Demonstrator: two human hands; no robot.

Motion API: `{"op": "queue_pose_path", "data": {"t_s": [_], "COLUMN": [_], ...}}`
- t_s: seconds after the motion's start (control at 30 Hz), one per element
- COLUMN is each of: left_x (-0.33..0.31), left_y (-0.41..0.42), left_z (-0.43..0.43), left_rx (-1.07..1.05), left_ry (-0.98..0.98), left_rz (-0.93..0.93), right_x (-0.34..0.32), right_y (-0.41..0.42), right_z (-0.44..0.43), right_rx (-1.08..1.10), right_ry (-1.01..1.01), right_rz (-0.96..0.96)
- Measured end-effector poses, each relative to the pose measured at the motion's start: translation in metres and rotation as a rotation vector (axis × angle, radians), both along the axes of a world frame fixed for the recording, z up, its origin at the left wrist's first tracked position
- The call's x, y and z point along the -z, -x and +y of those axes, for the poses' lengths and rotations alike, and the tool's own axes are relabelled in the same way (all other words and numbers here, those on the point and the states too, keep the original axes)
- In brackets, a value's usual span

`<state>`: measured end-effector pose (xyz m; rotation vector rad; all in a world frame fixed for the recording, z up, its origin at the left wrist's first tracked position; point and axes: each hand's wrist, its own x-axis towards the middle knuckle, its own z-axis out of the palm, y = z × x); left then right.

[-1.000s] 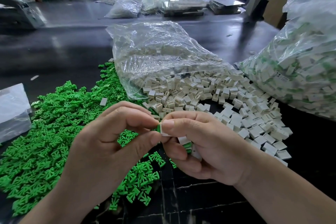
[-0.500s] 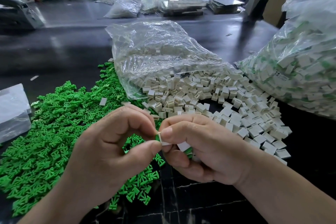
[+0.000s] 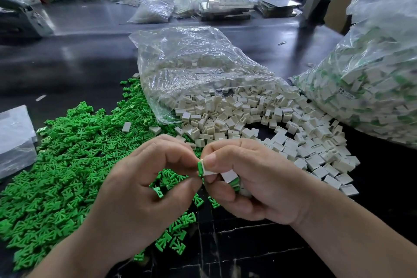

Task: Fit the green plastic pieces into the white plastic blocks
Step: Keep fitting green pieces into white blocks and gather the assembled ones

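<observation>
Mid-frame, left hand (image 3: 144, 187) pinches a small green plastic piece (image 3: 200, 167) into a white plastic block (image 3: 209, 170) the right hand (image 3: 259, 183) pinches; next, probably push home.

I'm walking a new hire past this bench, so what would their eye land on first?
First, the bright heap of green plastic pieces sprawling at the left, beside white plastic blocks spilling from a clear bag in the middle. Up front, the left hand and right hand pinch a green piece against a white block between them.
</observation>
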<state>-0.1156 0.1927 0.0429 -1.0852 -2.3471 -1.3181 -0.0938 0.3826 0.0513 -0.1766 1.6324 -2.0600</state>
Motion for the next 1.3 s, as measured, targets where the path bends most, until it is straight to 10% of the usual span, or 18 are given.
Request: {"op": "queue_pose_path", "data": {"t_s": [0.73,1.1,1.3], "left_x": [-0.006,0.005,0.017], "left_y": [-0.001,0.000,0.012], "left_z": [0.000,0.007,-0.001], "left_rx": [-0.050,-0.069,-0.364], "left_ry": [0.046,0.056,0.407], "left_rz": [0.040,0.105,0.075], "right_x": [0.007,0.017,0.006], "right_y": [0.002,0.009,0.022], "right_z": [0.003,0.008,0.037], "right_rx": [-0.019,-0.021,0.265], "right_ry": [-0.105,0.169,0.596], "right_rz": [0.078,0.014,-0.065]}}
